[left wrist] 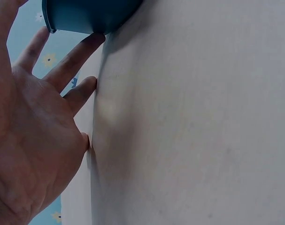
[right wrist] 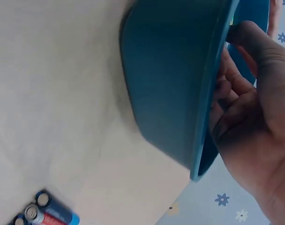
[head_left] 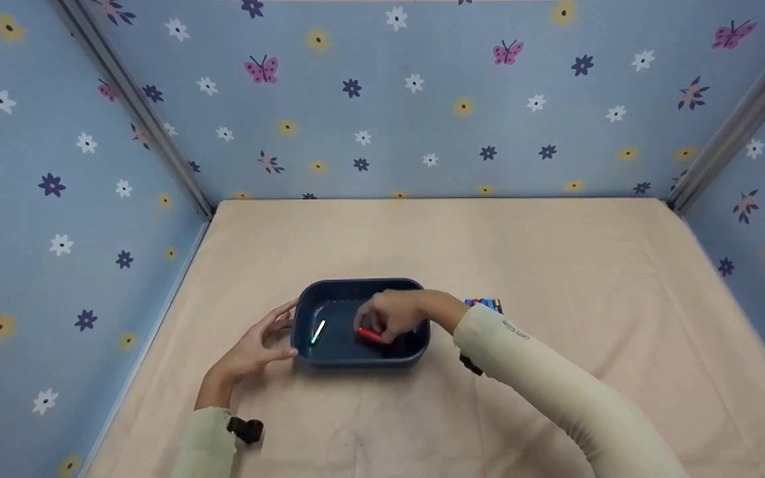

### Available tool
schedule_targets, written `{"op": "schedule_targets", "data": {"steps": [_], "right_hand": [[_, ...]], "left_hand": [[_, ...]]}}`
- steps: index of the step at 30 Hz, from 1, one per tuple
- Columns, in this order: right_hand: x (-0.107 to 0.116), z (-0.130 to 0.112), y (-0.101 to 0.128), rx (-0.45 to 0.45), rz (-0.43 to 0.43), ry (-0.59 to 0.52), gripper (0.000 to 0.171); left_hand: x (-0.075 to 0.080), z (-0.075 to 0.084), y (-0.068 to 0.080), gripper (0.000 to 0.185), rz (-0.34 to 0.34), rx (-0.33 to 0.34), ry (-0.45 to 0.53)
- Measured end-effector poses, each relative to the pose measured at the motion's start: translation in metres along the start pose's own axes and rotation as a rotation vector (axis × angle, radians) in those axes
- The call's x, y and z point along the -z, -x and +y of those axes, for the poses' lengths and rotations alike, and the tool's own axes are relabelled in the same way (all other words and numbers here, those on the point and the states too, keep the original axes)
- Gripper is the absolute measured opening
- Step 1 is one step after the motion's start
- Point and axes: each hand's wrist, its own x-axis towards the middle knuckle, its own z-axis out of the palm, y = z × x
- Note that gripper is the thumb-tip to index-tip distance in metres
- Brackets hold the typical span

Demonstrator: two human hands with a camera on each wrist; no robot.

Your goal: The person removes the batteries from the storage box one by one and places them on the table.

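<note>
Open cloth all round the tray (head_left: 356, 362); batteries (head_left: 485, 303) perhaps just beside its right rim.

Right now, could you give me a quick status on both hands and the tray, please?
Left hand open, fingertips touching blue tray. Right hand inside tray, holding red battery. Green battery in tray; spare batteries outside.

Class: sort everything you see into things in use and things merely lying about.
In use: blue tray; red battery under right hand; green battery inside; left hand at tray's side.
Lying about: spare batteries; beige cloth.
</note>
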Motion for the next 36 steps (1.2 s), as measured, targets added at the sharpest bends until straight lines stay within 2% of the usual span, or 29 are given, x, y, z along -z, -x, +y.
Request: {"op": "schedule_targets", "data": {"steps": [11, 24, 30, 33, 36], "right_hand": [[0.000, 0.009, 0.022, 0.107, 0.089, -0.044, 0.057], [0.000, 0.028, 0.061, 0.083, 0.304, -0.202, 0.056], [-0.008, 0.036, 0.079, 0.058, 0.388, -0.332, 0.056], [-0.012, 0.040, 0.089, 0.074, 0.419, -0.381, 0.057], [-0.015, 0.047, 0.097, 0.099, 0.444, -0.373, 0.056]], "left_hand": [[0.000, 0.000, -0.001, 0.096, 0.011, 0.028, 0.002], [0.001, 0.001, 0.000, 0.096, 0.019, 0.046, -0.010], [0.001, 0.000, 0.000, 0.096, 0.011, 0.030, -0.005], [0.001, 0.000, 0.000, 0.096, 0.009, 0.020, 0.000], [0.000, -0.001, 0.000, 0.095, 0.009, 0.010, 0.003]]}}
